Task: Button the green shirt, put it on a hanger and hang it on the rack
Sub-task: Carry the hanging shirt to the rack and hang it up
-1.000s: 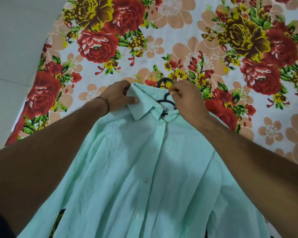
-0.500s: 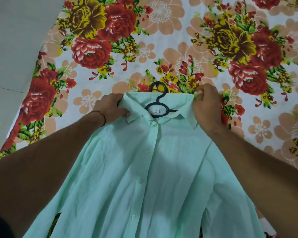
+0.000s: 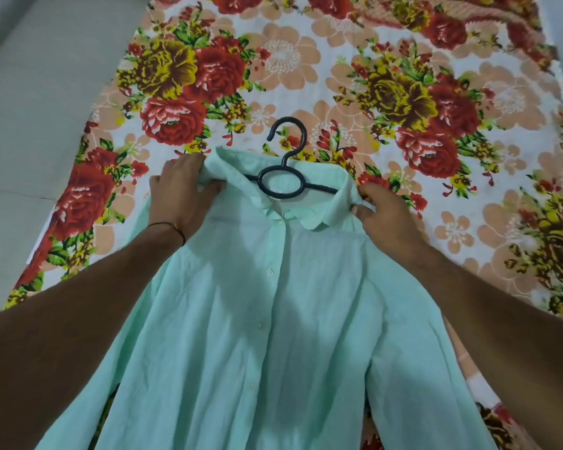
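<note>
The pale green shirt lies front up on the flowered bedsheet, its placket buttoned down the middle. A black plastic hanger sits inside the neck; its ring and hook stick out past the collar, while its arms are hidden under the cloth. My left hand pinches the left side of the collar between thumb and fingers. My right hand grips the cloth at the right end of the collar, by the shoulder.
The sheet covers a mattress that runs away from me. Grey floor lies along its left edge. A rumpled reddish blanket lies at the far end. No rack is in view.
Both hands have moved apart along the collar toward the shoulders. The collar has spread open, so the hanger's ring and hook now show fully. The right hand has left the hanger neck.
</note>
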